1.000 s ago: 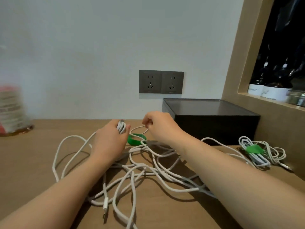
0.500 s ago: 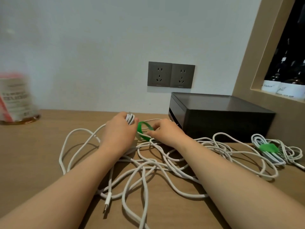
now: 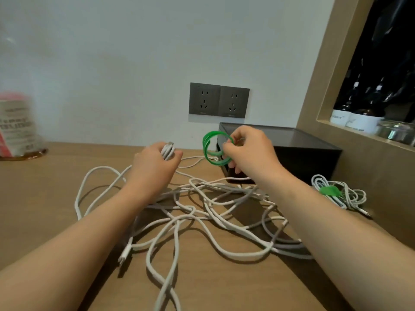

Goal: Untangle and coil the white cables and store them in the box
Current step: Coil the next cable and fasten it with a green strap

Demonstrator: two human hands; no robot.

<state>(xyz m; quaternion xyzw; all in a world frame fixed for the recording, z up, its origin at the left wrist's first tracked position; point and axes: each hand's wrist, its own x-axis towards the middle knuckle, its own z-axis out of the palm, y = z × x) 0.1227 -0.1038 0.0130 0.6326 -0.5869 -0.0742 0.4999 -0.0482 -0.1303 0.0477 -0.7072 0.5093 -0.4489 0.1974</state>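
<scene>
On the wooden counter (image 3: 45,198), just in front of the dark box (image 3: 303,153), the binding step is in hand. The left hand (image 3: 155,167) grips a small coil of white cable (image 3: 168,151), fingers curled round its tight, glossy loops, with a metal plug tip showing at the top. The right hand (image 3: 249,151) pinches a green strap (image 3: 210,151), a thin, springy band curled into a few open rings. It is held up beside the coil and not touching it. The next move, as I judge it, calls for carrying the strap across and wrapping it round the coil's middle while the left hand stops the loops springing apart.

Most of the work remains. A loose tangle of white cables (image 3: 213,212) sprawls over the matte wood between the forearms, smooth round cords crossing one another. One finished bundle (image 3: 350,198), cinched by a green tie (image 3: 329,190), lies right of the box, outside it. Whether the box stands open I cannot tell.
</scene>
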